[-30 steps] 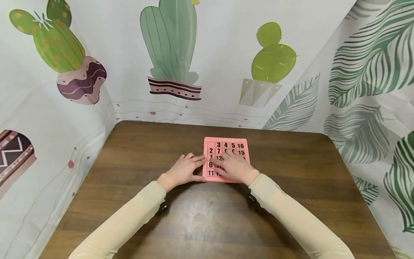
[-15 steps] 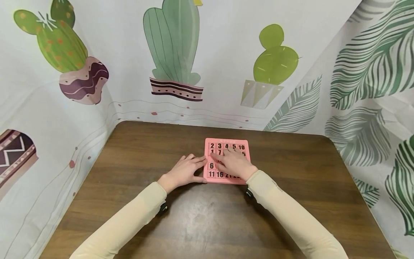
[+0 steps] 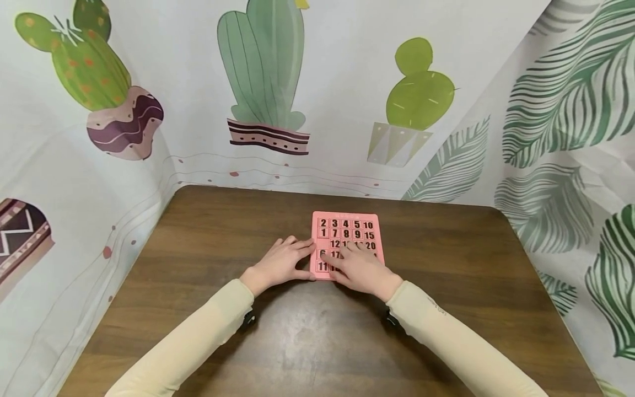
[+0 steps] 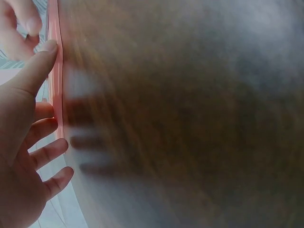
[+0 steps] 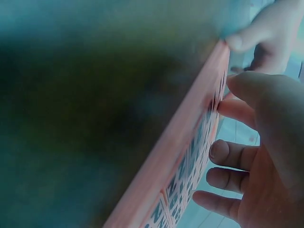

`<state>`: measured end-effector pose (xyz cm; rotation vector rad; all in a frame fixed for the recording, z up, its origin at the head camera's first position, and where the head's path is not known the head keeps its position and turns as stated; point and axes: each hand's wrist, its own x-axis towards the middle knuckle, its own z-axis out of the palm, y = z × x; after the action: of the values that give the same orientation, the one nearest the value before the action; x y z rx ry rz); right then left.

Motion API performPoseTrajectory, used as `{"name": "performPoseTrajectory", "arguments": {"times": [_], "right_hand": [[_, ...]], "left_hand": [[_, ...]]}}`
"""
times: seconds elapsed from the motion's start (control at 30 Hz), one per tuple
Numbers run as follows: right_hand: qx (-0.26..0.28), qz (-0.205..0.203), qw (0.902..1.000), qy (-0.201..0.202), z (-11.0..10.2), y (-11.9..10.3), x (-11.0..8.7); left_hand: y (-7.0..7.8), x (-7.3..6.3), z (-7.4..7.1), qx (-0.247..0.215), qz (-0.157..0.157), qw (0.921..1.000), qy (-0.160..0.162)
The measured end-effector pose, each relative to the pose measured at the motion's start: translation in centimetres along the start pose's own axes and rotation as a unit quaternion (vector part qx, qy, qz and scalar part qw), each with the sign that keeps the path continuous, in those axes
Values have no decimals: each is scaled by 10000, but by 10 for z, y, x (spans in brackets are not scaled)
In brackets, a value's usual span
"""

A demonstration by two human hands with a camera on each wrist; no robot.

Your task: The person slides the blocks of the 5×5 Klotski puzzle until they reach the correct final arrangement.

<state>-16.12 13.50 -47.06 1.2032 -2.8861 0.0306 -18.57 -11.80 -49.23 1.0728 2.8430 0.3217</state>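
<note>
A pink sliding number puzzle (image 3: 346, 234) lies flat on the table, with black numbers on its square tiles. A blank slot shows at the left of its third row, just above the 6 tile (image 3: 322, 253). My right hand (image 3: 364, 268) is over the puzzle's lower right, its index fingertip at the 6 tile; several tiles are hidden beneath it. In the right wrist view its other fingers (image 5: 228, 154) spread loosely near the tiles. My left hand (image 3: 279, 264) touches the puzzle's left side with extended fingers, its thumb (image 4: 42, 64) resting against the near edge of the frame.
The brown wooden table (image 3: 208, 220) extends around the puzzle on all sides. Behind it and along both sides hangs a white cloth (image 3: 342, 99) printed with cacti and leaves.
The 2 and 1 tiles have shifted up the left column, and the blank slot has gone from the top left corner to the third row. My right hand has drawn nearer; the left stays put.
</note>
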Motion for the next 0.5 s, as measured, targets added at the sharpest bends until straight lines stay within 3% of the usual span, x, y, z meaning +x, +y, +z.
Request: {"name": "performPoseTrajectory", "arguments": {"times": [0.23, 0.5], "right_hand": [[-358, -416, 9979, 347, 0, -15, -20], [-423, -404, 9973, 449, 3, -15, -22]], "left_hand": [[0, -1, -1, -113, -17, 9999, -21], [-1, -1, 1, -62, -10, 10000, 24]]}}
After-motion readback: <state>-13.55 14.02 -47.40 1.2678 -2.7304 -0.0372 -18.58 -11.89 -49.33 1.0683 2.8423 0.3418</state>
